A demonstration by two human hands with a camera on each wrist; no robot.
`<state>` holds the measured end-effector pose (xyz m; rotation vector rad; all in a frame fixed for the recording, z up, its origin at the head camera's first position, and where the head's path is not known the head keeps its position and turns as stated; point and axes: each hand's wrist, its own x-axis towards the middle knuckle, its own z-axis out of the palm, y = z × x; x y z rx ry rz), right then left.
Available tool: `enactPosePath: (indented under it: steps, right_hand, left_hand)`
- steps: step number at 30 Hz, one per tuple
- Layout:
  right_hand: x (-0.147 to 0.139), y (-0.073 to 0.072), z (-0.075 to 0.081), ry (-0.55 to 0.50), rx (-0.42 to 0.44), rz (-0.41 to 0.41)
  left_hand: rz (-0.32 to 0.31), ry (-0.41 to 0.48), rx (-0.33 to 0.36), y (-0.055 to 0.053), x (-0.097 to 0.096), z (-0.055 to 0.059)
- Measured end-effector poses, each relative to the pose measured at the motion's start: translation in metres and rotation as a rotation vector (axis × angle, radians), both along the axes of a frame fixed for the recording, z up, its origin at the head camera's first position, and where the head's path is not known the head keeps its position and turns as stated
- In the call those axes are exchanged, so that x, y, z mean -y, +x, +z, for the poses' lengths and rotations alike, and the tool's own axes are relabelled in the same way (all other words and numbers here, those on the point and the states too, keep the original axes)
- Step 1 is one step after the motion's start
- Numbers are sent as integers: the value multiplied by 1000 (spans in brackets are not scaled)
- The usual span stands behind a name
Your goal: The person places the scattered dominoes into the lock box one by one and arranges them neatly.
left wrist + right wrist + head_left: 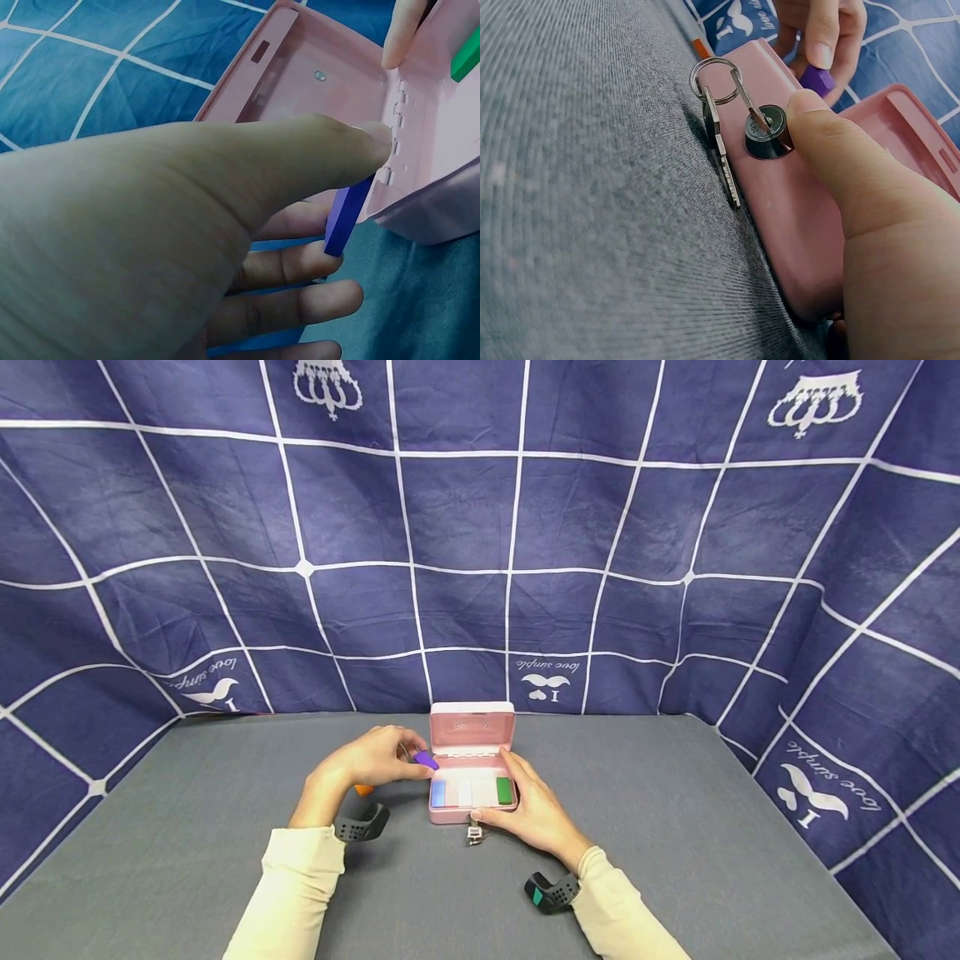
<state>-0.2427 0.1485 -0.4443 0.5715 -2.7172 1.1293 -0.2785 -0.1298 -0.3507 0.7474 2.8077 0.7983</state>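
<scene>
A small pink metal cash box [442,816] stands with its lid [472,727] raised on the grey cloth. Inside are a light blue block [438,793] at the left end and a green block [504,791] at the right, with pale surfaces between them. My left hand [378,756] pinches a purple block [349,215] between thumb and fingers, beside the box's left rear corner. With my right hand [536,806] I grip the box's right side, the thumb [821,124] on the front wall by the lock [767,133].
A key [724,161] hangs on a ring from another key in the lock. An orange block [363,790] lies left of the box, partly hidden by my left wrist. Behind the table hangs a blue checked cloth [465,527].
</scene>
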Motion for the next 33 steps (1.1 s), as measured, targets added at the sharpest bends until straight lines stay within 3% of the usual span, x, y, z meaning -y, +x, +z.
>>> enactPosePath:
  steps: [33]
  right_hand:
    - [0, 1, 1, 13, 7, -2]
  left_hand:
    - [-80, 8, -38, 2, -21, -8]
